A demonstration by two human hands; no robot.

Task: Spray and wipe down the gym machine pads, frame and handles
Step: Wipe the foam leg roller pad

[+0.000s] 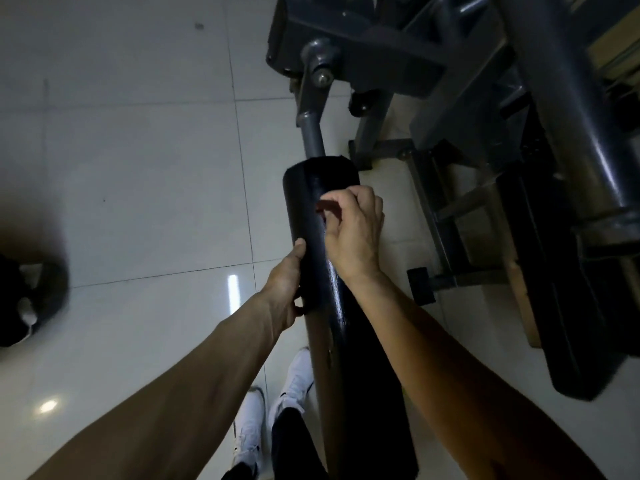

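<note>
I see the left hand (282, 289) gripping the pad's (308, 195) edge. The right hand (356, 233) is curled on top, and I cannot tell if it holds anything. The grey frame (561, 116) crowds the right, with white shoes (298, 375) below.

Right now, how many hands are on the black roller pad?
2. The left hand grips the left side of the black roller pad. The right hand sits on top, nearer the far end, fingers curled; whether they hold anything is too dim to tell.
</note>
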